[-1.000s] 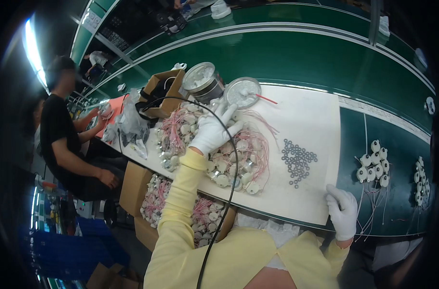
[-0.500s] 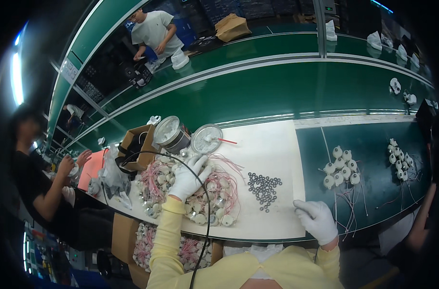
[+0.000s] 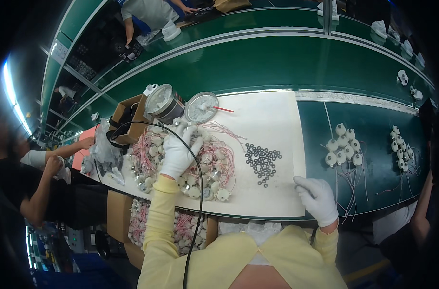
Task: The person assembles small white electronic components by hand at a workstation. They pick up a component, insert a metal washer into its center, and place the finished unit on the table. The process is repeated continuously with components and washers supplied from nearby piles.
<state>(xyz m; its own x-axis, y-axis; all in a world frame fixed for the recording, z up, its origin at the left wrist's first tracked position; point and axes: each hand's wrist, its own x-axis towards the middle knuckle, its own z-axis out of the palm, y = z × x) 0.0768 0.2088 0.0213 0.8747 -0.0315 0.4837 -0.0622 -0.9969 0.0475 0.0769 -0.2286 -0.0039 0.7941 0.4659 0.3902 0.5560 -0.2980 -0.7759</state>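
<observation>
My left hand (image 3: pixel 179 150), in a white glove, reaches over a heap of small round off-white motors (image 3: pixel 222 194) with pink and white wires. Its fingers are stretched and spread at the far side of the heap, close to the open can (image 3: pixel 167 113). I see nothing gripped in them. My right hand (image 3: pixel 318 198), also gloved, stays at the right edge of the white sheet (image 3: pixel 277 202), near the table's front edge. Its fingers are curled together; whatever they may hold is hidden. Between the hands lie many small dark rings (image 3: pixel 262 161) on the sheet.
On the green mat stand two clusters of motors (image 3: pixel 344 147) (image 3: pixel 400 149). A round lid with a red stick (image 3: pixel 201 107) lies beside the can. A cardboard box (image 3: pixel 120 214) of motors sits below the table edge. A black cable (image 3: pixel 200 192) crosses my left arm. Co-workers are at left, right and across.
The whole view has shifted, so the table sits higher in the picture. My left hand has moved farther over the heap, toward the can. The right hand stays at the sheet's edge.
</observation>
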